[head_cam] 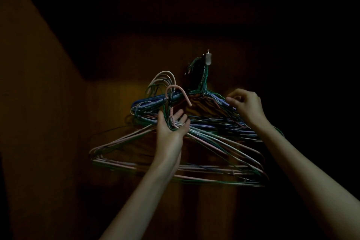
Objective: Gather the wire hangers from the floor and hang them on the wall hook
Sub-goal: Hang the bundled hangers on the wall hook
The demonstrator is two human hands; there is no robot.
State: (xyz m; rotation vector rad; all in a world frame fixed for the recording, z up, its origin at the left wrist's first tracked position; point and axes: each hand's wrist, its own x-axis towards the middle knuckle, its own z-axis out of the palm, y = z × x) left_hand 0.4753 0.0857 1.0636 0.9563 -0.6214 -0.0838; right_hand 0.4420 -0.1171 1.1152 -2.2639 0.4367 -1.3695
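1. The scene is very dark; a brown wall (48, 84) fills the left and the background behind the hands.
2. A bundle (120, 161) of wire hangers in pink, white, blue and green spreads from lower left to lower right, its bottom bars roughly level and its shoulders sloping up toward the centre.
3. The bundle's necks (165, 91) curve up in a cluster just left of centre; one pink neck arcs over and ends free, touching no hook.
4. The left hand (171, 126) reaches up, palm facing the camera, fingers (180, 114) spread and loosely curled. The twisted stems of the bundle lie across the palm, cradled rather than clenched.
5. Above and right of that hand, a small pale hook (208, 58) sits on the wall.
6. A second set (202, 78) of hangers, mostly green and dark, already hangs from the hook; its shoulders fan out below and mix with the bundle, so I cannot tell exactly where one ends.
7. The right hand (246, 106) is raised at the right, back toward the camera, fingers bent, thumb and fingertips pinching the shoulder wires of the hangers near the top right.
8. Both forearms are bare, rising from the bottom edge.
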